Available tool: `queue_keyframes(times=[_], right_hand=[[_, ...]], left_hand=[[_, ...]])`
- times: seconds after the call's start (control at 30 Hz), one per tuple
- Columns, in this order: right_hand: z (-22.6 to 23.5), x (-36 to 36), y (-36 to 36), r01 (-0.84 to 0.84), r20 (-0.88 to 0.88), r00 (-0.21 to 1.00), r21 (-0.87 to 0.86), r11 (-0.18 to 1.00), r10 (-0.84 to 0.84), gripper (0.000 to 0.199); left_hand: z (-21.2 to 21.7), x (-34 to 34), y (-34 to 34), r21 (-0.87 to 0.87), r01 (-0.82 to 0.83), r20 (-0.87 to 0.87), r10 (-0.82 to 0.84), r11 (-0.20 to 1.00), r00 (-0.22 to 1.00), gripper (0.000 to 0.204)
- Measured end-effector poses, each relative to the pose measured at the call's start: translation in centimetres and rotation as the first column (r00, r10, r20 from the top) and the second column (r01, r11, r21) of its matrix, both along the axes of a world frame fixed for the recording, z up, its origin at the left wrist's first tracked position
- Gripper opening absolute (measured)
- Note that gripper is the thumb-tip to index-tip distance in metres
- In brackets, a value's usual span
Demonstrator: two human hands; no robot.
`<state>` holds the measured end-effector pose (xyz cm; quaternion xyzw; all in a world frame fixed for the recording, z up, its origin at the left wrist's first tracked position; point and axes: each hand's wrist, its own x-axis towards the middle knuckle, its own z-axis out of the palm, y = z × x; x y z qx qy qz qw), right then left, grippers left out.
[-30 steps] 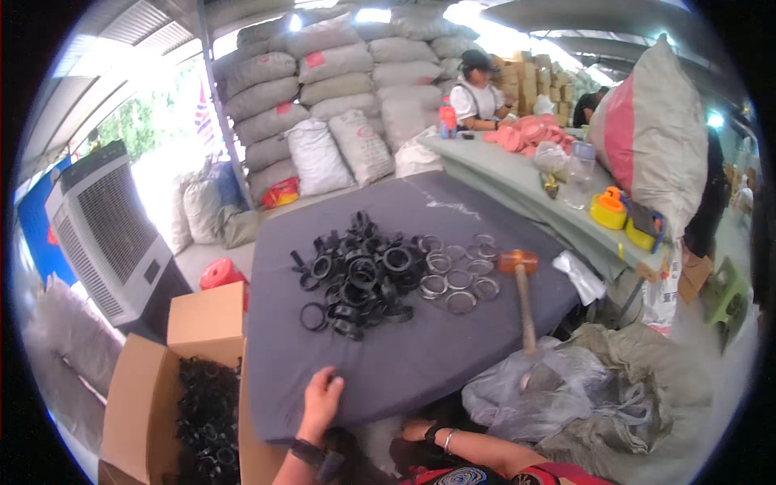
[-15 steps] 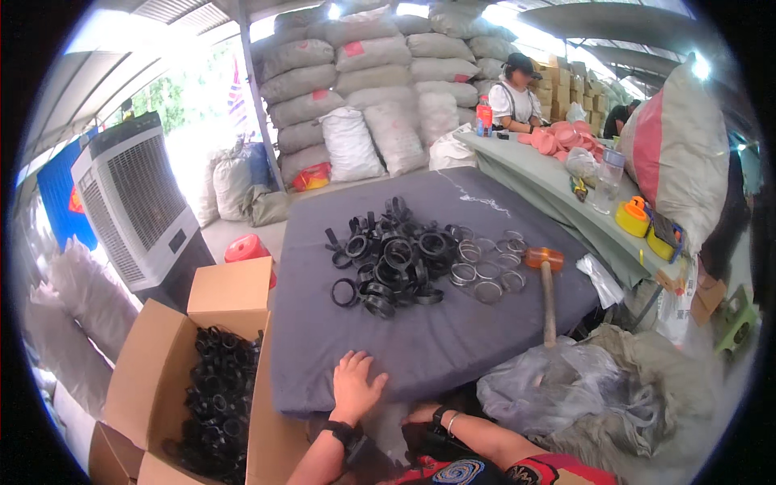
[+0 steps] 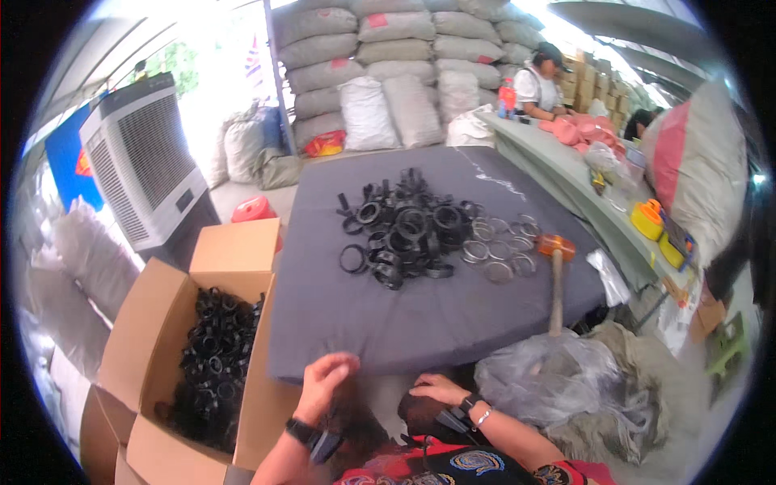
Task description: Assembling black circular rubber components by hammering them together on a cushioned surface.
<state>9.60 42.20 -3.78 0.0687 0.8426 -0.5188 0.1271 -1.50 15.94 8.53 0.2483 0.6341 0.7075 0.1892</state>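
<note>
Well, black rings [image 3: 404, 242] lie heaped beyond the left hand [image 3: 323, 381]

"Is the left hand [image 3: 323, 381] sharp?"
"No, its fingertips [image 3: 346, 360] are blurred (whether they touch the desk [image 3: 420, 331], I can't tell)."
"And the pile of black rings [image 3: 408, 232]?"
"Its lower pieces are hidden under the upper ones. More rings [image 3: 214, 364] hide the bottom of the carton [image 3: 133, 339]."
"The stacked sacks [image 3: 396, 52]?"
"Cut off by the upper edge. The farther co-worker [image 3: 637, 125] is partly hidden, too small to make out."
</note>
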Motion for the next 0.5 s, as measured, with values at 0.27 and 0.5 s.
queue_keyframes(times=[0.27, 0.5], right_hand=[[-0.2, 0.4, -1.1, 0.084, -0.056, 0.994, -0.073, 0.994, -0.088, 0.04], [3.0, -1.0, -5.0, 0.004, -0.209, 0.971, 0.506, 0.863, 0.119, 0.046]], left_hand=[[-6.0, 10.9, -17.5, -0.519, -0.234, 0.258, 0.412, 0.822, 0.874, 0.016], [-8.5, 10.2, -18.0, -0.606, -0.259, 0.099, 0.394, 0.752, 0.914, 0.018]])
